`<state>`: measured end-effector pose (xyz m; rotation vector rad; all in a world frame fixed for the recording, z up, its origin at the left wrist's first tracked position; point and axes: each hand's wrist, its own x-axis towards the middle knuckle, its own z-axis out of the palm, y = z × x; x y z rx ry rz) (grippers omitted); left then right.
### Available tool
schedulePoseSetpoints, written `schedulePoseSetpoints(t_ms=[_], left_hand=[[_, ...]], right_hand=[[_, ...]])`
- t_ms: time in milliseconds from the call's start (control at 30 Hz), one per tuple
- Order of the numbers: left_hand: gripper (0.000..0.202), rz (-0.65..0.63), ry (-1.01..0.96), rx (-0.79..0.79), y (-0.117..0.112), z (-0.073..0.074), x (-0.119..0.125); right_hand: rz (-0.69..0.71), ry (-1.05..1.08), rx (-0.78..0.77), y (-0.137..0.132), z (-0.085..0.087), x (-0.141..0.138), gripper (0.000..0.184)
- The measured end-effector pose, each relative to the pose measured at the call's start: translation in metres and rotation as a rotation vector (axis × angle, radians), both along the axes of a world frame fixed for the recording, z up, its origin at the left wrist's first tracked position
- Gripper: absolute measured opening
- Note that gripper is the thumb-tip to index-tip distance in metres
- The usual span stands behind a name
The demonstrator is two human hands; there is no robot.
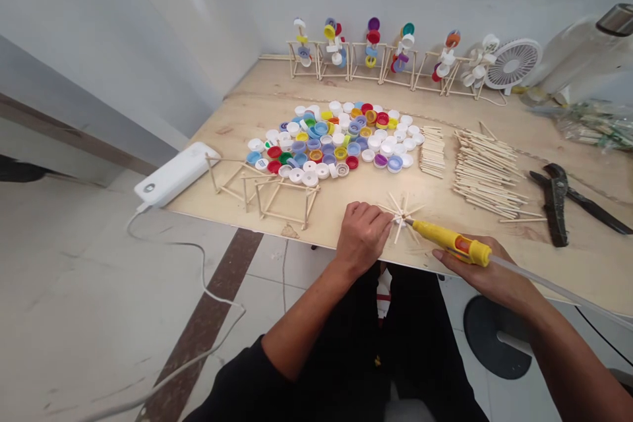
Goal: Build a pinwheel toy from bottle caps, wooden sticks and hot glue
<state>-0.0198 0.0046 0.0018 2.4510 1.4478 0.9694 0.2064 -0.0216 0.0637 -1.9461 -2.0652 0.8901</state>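
My right hand [487, 273] is wrapped round a yellow hot glue gun [448, 241], with a clear glue stick [539, 281] running out of its back end. The gun's nozzle touches the middle of a star-shaped stick wheel [399, 232], where short sticks fan out from a white centre. At the wheel's left side, my left hand [363, 237] is closed with its fingertips pinched on one of the sticks. The wheel lies low over the table's front edge. Beyond it spread many coloured bottle caps [326, 138].
Stick piles [487, 175] and black-handled pliers [556, 201] lie right. Stick frames [287, 201] and a white power strip [175, 175] stand left. Along the wall are cap wheels on stands [373, 56] and a small white fan [514, 64]. A cable [202, 257] hangs to the floor.
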Motion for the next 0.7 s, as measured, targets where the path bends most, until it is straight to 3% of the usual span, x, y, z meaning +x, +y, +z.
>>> schedulePoseSetpoints(t_ms=[700], left_hand=[[0.016,0.002,0.020,0.010,-0.0009,0.0006,0.0001]], right_hand=[[-0.014,-0.042,-0.028,0.0010,0.0011,-0.0024,0.036]])
